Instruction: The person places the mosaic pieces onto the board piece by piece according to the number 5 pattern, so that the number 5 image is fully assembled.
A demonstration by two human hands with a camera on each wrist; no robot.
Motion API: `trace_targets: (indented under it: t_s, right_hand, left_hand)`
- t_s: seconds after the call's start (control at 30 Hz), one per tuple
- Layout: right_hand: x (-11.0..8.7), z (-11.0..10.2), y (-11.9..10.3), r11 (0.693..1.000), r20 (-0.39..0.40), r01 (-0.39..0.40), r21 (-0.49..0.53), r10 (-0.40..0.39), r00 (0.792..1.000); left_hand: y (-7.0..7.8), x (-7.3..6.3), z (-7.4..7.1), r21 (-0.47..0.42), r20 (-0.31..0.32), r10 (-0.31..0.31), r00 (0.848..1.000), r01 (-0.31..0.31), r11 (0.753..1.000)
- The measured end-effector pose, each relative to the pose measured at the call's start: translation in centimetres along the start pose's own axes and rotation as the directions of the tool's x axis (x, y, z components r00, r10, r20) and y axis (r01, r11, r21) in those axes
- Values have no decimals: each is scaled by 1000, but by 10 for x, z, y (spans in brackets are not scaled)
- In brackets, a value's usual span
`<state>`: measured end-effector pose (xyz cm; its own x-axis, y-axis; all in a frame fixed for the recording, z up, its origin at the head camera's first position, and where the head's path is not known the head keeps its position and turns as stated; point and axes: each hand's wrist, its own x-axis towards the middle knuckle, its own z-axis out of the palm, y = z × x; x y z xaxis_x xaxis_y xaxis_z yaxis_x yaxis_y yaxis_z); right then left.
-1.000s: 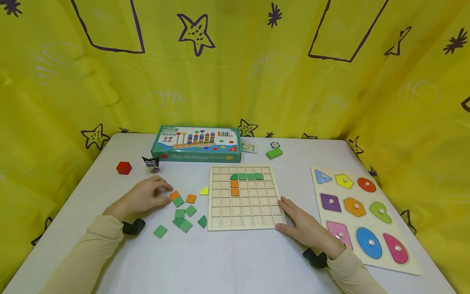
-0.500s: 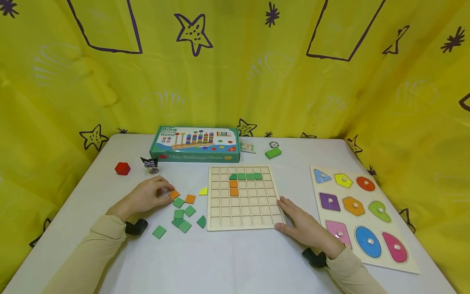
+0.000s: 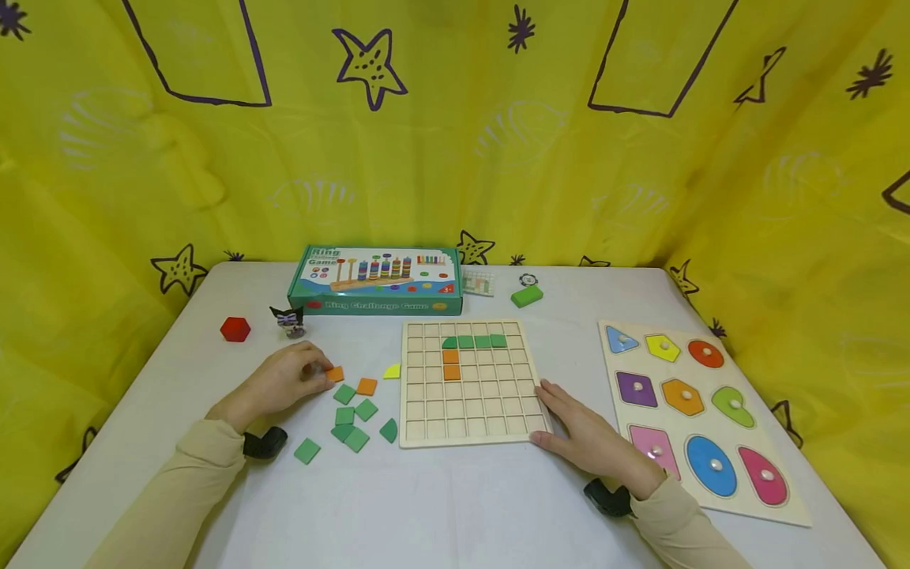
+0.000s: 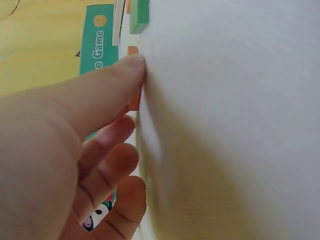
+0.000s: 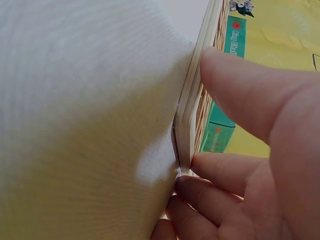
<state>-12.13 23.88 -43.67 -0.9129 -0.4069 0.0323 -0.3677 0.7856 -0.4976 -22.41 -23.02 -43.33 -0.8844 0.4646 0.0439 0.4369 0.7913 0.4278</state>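
Observation:
My left hand [image 3: 284,379] pinches an orange square tile [image 3: 336,374] at the table surface. In the left wrist view the thumb lies over this tile, and the index finger is mostly hidden behind it. Another orange tile [image 3: 366,386] and several green tiles [image 3: 344,416] lie close by, with a green quarter-round tile [image 3: 389,431] nearest the board. The wooden grid board [image 3: 471,409] bears a row of green pieces [image 3: 465,341] and two orange squares [image 3: 451,364] below its left end. My right hand [image 3: 593,442] rests against the board's near right corner, fingers along the side, thumb at the front edge.
A yellow piece [image 3: 392,371] sits at the board's left edge. Behind stand a Ring Challenge Game box [image 3: 377,305], a small figurine [image 3: 289,321], a red hexagonal block [image 3: 235,329] and a green block [image 3: 527,296]. A knobbed shape puzzle [image 3: 657,411] lies at the right.
The left fingers have closed on the orange tile, which has turned and shifted slightly away from the green tile beside it. The right hand stays at the board; the head view has drifted slightly.

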Motion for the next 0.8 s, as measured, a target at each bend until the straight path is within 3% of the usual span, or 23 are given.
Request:
trace_targets:
  t_s: [0.17, 0.3, 0.47, 0.63, 0.8]
  right_hand:
    - [0, 0, 0, 1000, 1, 3, -7, -3, 1000]
    - [1, 0, 0, 1000, 4, -6, -9, 6, 1000]
    - [0, -1, -1, 1000, 5, -5, 1, 5, 1000]
    - [0, -2, -3, 1000, 3, -2, 3, 2, 1000]
    - [0, -1, -3, 1000, 1, -2, -1, 2, 1000]
  left_hand:
    - [7, 4, 0, -55, -34, -31, 999, 29, 998]
    - [22, 15, 0, -113, -51, -15, 999, 9, 994]
    - [48, 30, 5, -119, -66, 80, 995, -87, 989]
    - [72, 47, 19, -112, -91, 191, 977, -201, 973]
    - [97, 65, 35, -105, -71, 249, 966, -256, 961]
